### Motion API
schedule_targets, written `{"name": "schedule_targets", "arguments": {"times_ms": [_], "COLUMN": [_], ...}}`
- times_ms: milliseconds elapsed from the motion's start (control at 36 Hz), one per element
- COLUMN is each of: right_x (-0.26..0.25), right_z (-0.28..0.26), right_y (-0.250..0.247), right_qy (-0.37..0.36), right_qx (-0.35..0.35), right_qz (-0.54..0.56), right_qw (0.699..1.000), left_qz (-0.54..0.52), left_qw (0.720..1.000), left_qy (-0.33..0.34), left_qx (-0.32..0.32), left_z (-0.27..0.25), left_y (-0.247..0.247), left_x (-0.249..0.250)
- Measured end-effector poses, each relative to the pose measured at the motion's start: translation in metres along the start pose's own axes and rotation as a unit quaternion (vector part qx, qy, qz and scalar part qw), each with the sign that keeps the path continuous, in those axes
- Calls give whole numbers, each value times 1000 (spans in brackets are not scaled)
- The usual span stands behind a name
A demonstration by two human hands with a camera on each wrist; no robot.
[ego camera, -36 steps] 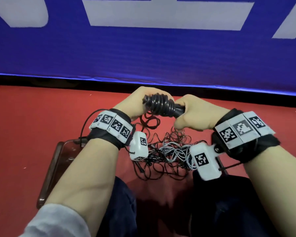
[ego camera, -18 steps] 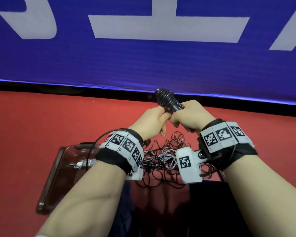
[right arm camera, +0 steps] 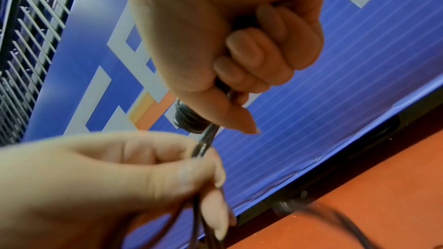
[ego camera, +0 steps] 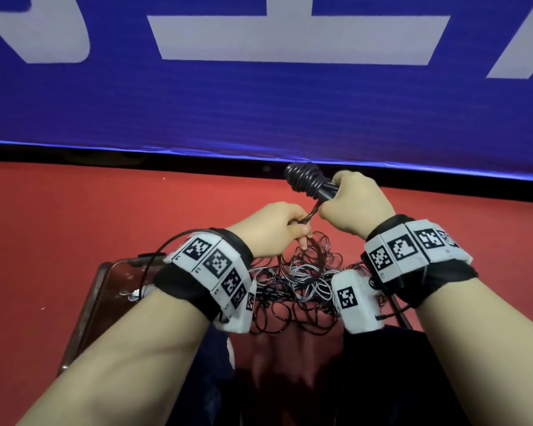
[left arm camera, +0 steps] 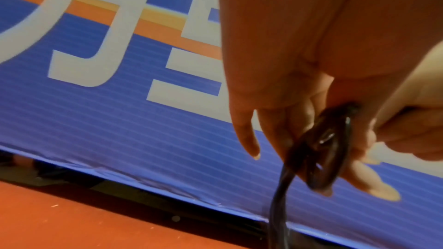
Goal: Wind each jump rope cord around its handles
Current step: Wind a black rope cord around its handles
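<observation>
1. Up front, above the red floor [ego camera: 74, 229], sit the black jump rope handles [ego camera: 323, 187], tilted, far end pointing up-left twd the blue banner [ego camera: 259, 112].
2. Black cord [ego camera: 303, 176] is coiled in several turns round the handles' far end; a short taut run drops from the coil down-left to the left hand.
3. Right hand [ego camera: 356, 204] has fingers [right arm camera: 254, 48] curled tight round the handles' near part, fist-like, thumb lying along them by the coil.
4. Left hand [ego camera: 271, 229] sits lower & just beside the right; thumb + fingers [left arm camera: 246, 135] pinch the cord, a loop of it lying over the fingers in the left wrist view, w/ a strand hanging down.
5. Below both hands: loose tangled pile of rope cords [ego camera: 302, 290], black w/ some pale grey strands, lying by the person's lap.
6. Both wrists carry white marker bands [ego camera: 216, 265] on black straps, each w/ a white camera block [ego camera: 354, 299].
7. Brown glossy tray-like thing [ego camera: 96, 302] lies on the floor at left; can't tell exactly what it is.
</observation>
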State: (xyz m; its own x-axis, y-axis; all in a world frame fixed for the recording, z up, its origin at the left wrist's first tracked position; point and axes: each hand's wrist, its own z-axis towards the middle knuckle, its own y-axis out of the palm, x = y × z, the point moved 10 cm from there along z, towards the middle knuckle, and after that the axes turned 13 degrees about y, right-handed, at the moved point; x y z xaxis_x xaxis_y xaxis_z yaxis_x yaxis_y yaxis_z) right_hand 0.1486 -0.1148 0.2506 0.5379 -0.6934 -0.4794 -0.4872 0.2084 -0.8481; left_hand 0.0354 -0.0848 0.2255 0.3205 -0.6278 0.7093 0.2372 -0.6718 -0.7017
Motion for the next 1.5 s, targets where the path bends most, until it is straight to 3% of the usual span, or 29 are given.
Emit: {"name": "schedule_targets", "arguments": {"times_ms": [222,361,528,667,778,861,944,1000,1056,1111,1250,1361,1500], "right_x": [-8,-5,3,30,35,41,45,44,41,39,39,43,37], "right_z": [-15,-14,-4,9,8,12,14,13,13,14,16,19,19], "right_y": [-11,-6,-10,-16,-11,-13,-18,-18,-16,-12,-8,-10,-8], "right_qy": [-81,-57,-26,56,83,108,113,108,105,105,112,117,100], "right_qx": [-21,-94,-94,-111,-143,-124,-92,-84,-87,-93,-100,-81,-89], "right_qz": [-2,78,145,315,382,413,412,405,398,389,396,383,341], "right_qw": [996,991,985,941,909,896,899,904,907,910,906,913,930], "left_qz": [-1,20,-23,-121,-75,-109,-233,-335,-360,-350,-206,-22,-15], "left_qw": [999,999,998,990,995,993,964,914,881,872,902,954,968], "left_qy": [40,31,53,49,55,10,-57,-140,-201,-230,-297,-240,-248], "left_qx": [-16,-14,11,45,29,50,116,179,232,254,238,176,34], "left_z": [-2,-4,7,17,21,21,20,13,5,1,-7,-1,0], "left_y": [1,-4,8,20,33,37,32,28,22,16,12,7,33], "left_x": [5,-6,-15,-18,-18,-30,-45,-65,-85,-100,-124,-114,-107]}}
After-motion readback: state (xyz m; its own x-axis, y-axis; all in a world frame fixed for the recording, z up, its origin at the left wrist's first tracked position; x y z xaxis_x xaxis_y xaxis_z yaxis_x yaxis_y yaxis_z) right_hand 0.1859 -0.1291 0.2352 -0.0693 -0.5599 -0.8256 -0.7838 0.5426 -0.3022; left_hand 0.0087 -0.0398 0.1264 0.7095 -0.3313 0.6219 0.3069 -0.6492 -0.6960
